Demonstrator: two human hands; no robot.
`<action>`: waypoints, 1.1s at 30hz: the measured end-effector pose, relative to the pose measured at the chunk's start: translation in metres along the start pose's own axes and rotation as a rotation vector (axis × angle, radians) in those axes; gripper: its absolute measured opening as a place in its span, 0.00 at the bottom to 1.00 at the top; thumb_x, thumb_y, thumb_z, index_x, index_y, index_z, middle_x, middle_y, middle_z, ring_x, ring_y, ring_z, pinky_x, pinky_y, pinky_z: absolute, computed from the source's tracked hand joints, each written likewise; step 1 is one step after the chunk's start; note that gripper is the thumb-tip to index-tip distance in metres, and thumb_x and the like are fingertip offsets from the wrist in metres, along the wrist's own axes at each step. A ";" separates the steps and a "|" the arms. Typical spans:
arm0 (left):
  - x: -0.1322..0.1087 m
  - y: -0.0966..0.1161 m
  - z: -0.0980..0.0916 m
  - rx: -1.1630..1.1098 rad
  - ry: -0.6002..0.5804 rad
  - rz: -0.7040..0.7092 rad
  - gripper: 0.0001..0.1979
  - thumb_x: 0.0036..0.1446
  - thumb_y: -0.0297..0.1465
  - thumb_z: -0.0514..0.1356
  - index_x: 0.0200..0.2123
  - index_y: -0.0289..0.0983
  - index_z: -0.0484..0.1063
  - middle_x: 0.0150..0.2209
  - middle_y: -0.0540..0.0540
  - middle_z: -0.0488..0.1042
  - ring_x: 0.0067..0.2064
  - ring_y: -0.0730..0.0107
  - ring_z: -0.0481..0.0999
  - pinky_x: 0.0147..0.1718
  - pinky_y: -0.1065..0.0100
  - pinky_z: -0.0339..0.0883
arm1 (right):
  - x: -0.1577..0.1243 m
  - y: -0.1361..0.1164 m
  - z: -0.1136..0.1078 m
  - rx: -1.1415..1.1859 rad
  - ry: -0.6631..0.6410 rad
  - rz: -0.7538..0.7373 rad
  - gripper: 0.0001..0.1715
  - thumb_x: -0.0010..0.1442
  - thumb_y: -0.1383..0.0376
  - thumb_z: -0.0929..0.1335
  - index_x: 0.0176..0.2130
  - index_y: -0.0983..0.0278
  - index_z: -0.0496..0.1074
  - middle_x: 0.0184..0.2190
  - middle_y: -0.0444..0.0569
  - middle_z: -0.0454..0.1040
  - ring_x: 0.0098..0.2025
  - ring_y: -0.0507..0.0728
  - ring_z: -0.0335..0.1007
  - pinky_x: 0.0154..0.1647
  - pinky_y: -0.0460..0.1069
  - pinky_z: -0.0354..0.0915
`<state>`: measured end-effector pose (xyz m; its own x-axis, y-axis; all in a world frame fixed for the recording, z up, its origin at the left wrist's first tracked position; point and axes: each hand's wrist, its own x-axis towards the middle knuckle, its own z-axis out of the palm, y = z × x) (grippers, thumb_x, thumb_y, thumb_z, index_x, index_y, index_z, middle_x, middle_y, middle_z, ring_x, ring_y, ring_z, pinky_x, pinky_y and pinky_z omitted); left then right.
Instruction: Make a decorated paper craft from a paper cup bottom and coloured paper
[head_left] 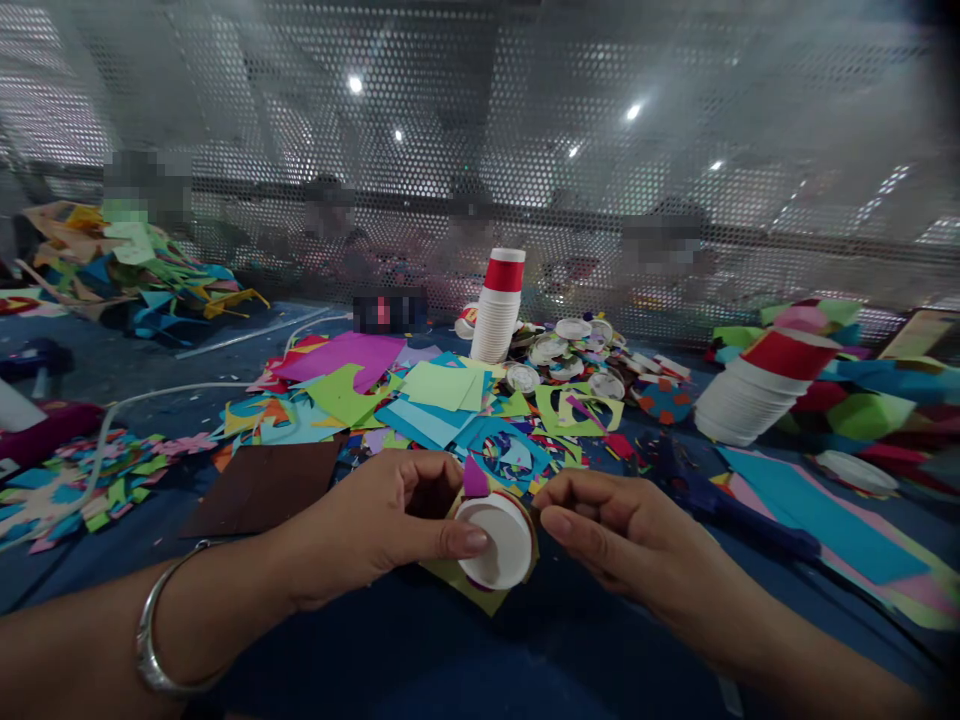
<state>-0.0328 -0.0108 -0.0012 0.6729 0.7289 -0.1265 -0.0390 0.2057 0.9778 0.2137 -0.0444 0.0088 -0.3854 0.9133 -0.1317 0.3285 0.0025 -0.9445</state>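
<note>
My left hand [390, 515] grips a short white paper cup piece [499, 545], its thumb laid on the round white face. A purple paper scrap [474, 477] sticks up at its top edge, and a yellow-green paper sheet [491, 600] shows beneath it. At the cup piece's right rim, my right hand [607, 525] has thumb and index finger close together in a pinch. What lies between those fingertips is too small to make out. Dark brown paper [266, 488] lies beside my left forearm, which wears a silver bangle [150, 630].
Stacked paper cups [495, 320] stand at the back; another stack [765, 385] leans at right. Light green sheets [442, 385] top a pile of scraps. A dark blue tool [742, 520], possibly a glue gun, trails a cord at right. A white cable [109, 430] crosses the left. Perforated metal [495, 120] rises behind.
</note>
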 end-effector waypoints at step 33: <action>-0.008 0.010 0.000 0.557 0.118 0.050 0.14 0.56 0.43 0.65 0.31 0.37 0.72 0.29 0.53 0.66 0.31 0.74 0.61 0.30 0.71 0.53 | -0.002 -0.002 -0.002 -0.058 0.035 -0.012 0.19 0.64 0.48 0.68 0.39 0.61 0.71 0.26 0.40 0.61 0.22 0.47 0.47 0.19 0.43 0.45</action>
<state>-0.0386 -0.0144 0.0092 0.5923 0.8031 -0.0643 0.3484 -0.1834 0.9192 0.2149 -0.0454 0.0116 -0.3594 0.9269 -0.1083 0.3739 0.0366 -0.9268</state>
